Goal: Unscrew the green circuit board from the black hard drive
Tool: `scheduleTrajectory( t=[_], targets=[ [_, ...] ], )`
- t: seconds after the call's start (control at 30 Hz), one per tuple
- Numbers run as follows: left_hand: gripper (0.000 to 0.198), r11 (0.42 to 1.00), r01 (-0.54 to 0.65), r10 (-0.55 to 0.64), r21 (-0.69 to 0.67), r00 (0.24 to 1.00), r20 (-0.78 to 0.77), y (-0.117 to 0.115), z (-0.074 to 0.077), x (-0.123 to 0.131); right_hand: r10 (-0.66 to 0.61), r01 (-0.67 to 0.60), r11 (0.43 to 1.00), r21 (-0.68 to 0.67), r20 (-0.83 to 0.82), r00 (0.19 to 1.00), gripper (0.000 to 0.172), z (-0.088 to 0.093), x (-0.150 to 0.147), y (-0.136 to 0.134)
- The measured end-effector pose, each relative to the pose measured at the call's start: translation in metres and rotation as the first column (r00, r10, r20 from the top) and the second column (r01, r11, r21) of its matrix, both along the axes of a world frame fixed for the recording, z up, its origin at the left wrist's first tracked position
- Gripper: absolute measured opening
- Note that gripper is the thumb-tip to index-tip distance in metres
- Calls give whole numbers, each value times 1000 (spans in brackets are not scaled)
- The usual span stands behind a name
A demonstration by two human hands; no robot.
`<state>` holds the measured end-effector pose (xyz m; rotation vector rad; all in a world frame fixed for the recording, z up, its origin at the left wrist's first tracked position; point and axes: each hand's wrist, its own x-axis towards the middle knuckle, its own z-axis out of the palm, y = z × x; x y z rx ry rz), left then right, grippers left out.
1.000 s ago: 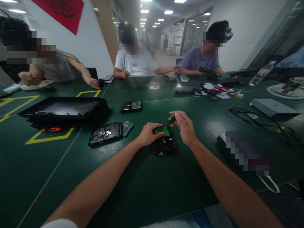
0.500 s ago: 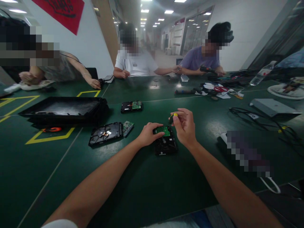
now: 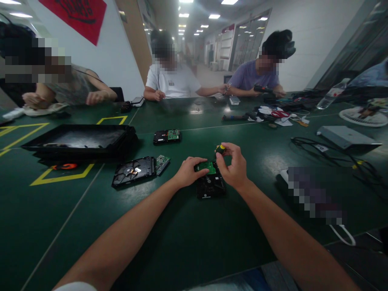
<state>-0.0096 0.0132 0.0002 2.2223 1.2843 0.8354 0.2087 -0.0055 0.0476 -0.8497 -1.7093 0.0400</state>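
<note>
A black hard drive [image 3: 211,187] with a green circuit board [image 3: 207,166] on its upper face lies flat on the table in front of me. My left hand [image 3: 191,170] grips its left side, the thumb across the board and the fingers along the far edge. Over the drive's right far corner, my right hand [image 3: 234,165] pinches a short screwdriver [image 3: 220,150] with a yellow and dark handle. The handle stands nearly upright; the fingers and drive make its tip hard to see.
To the left lie an opened black drive casing [image 3: 133,171] and a loose circuit board [image 3: 162,164]. Another hard drive [image 3: 167,136] sits farther back. Stacked black trays [image 3: 81,139] stand at left. On the right are a grey metal box [image 3: 347,137] and black cables [image 3: 315,147]. Several people sit opposite.
My right hand has shifted slightly down and left, and more of the screwdriver handle shows. My left hand stays on the drive. The person at far left has drawn a hand back.
</note>
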Motion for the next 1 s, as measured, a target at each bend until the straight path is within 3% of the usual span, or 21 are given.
scheduleTrajectory(
  t=[0.23,1.0],
  targets=[
    [48,1000,5,-5,1,1000,-11,-1,2,1,-45,43,998,39,39,998,51,-10,2,11],
    [49,1000,2,-2,-21,1000,-30,-2,6,2,-21,19,1000,25,85,996,53,-3,12,21]
  ],
)
